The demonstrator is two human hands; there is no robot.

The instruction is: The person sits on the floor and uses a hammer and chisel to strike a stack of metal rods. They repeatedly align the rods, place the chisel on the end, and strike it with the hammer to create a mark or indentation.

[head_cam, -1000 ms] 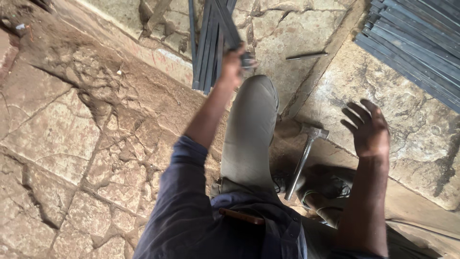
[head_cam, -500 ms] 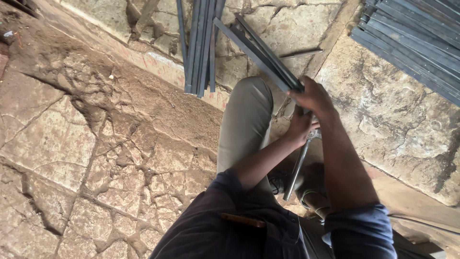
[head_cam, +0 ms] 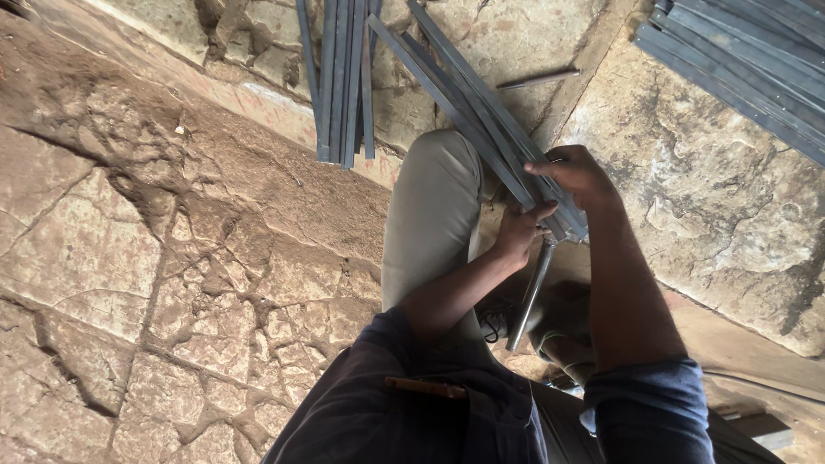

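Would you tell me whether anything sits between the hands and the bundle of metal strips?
Nothing visible does. Both the left hand and the right hand already grip the strips at their near end, above the knee.

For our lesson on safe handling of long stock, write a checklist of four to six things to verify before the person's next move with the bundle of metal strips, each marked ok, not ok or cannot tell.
1. Both hands on the bundle of flat metal strips: ok; left hand and right hand grip its near end.
2. Strips aligned in the bundle: cannot tell; the far ends run out of view.
3. Gloves worn: not ok; both hands are bare.
4. Hammer out of the way: not ok; it lies directly under the hands.
5. Bundle kept apart from the strip pile on the floor: ok; they are separate.
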